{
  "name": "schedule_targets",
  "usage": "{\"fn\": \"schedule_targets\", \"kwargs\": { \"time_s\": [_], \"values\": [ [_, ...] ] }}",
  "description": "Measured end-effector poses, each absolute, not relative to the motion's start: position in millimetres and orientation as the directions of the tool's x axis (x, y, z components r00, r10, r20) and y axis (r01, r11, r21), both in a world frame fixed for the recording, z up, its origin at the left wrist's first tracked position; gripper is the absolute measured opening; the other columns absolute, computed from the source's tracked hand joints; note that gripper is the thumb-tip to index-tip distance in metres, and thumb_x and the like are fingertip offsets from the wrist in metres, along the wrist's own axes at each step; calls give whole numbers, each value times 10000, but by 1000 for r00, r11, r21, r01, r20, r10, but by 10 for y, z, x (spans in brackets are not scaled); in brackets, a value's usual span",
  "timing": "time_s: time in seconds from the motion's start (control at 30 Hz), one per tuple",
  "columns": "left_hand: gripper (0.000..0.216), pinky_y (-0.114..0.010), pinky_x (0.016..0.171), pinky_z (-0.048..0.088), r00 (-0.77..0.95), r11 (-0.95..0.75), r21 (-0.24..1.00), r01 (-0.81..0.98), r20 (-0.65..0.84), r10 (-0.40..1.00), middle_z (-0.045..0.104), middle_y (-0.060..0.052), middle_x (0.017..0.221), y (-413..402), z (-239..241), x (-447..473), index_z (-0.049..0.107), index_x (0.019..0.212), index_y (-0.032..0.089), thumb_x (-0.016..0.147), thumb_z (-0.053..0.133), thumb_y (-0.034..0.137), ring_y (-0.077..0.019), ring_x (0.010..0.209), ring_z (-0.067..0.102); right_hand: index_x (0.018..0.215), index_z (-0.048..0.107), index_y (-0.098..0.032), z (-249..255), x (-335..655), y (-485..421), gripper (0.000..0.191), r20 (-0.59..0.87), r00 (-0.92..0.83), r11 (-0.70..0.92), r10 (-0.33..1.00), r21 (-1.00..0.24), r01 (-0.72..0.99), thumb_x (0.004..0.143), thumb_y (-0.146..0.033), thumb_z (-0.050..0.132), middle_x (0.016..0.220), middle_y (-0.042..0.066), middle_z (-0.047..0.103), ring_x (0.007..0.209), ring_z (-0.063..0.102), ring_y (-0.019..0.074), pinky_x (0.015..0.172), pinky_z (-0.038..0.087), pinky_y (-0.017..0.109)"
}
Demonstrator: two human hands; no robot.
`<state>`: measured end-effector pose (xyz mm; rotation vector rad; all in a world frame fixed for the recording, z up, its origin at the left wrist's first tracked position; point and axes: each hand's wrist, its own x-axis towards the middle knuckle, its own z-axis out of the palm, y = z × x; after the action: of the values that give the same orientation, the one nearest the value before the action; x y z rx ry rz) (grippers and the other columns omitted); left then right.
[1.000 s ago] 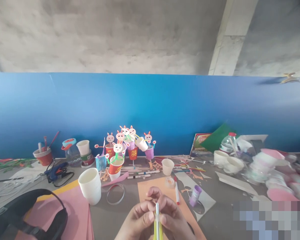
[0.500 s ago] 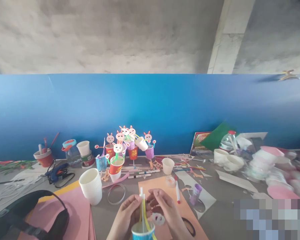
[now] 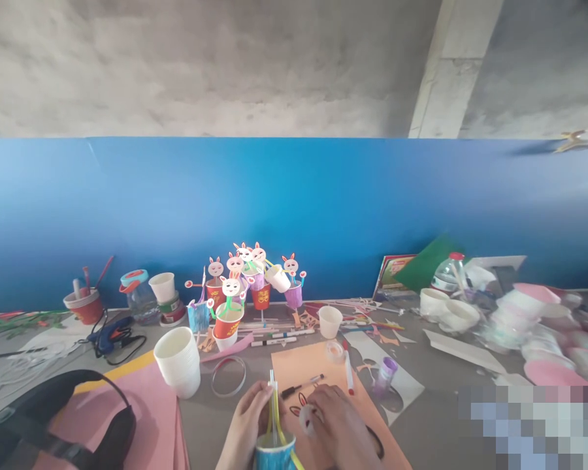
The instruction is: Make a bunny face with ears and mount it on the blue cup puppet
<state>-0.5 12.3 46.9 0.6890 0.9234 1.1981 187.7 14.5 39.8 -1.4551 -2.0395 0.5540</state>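
My left hand (image 3: 251,418) is closed around clear straws (image 3: 273,391) and a yellow pipe cleaner (image 3: 277,418) that rise from a blue-painted paper cup (image 3: 274,455) at the bottom edge. A white paper rabbit face (image 3: 306,421) with red-lined ears is over the orange paper (image 3: 301,359). My right hand (image 3: 340,421) has its bent fingers closed on the face's right side and covers part of it. Whether the face is lifted off the paper, I cannot tell. A dark pen (image 3: 301,386) lies just behind the ears.
Finished rabbit cups (image 3: 229,320) cluster at the back. Stacked white cups (image 3: 177,362) and a black headband-like object (image 3: 78,418) stand left. A tape roll (image 3: 335,351), red marker (image 3: 348,372) and purple tube (image 3: 386,375) lie right. Black scissor handles (image 3: 375,444) show beside my right hand.
My right hand has moved from beside the straws down onto the rabbit face, whose ears now show. The pen has come into sight. My left hand stays on the straws.
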Motion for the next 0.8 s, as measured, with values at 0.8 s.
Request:
{"fn": "schedule_targets", "kwargs": {
  "time_s": [0.8],
  "values": [
    [436, -333, 705, 527, 176, 94, 947, -306, -40, 984, 742, -98, 761, 107, 657, 67, 727, 854, 146, 669, 791, 535, -244, 697, 680, 832, 580, -248, 664, 1882, 106, 129, 395, -186, 425, 900, -694, 582, 881, -158, 502, 843, 38, 674, 789, 644, 223, 704, 477, 316]
  ]
}}
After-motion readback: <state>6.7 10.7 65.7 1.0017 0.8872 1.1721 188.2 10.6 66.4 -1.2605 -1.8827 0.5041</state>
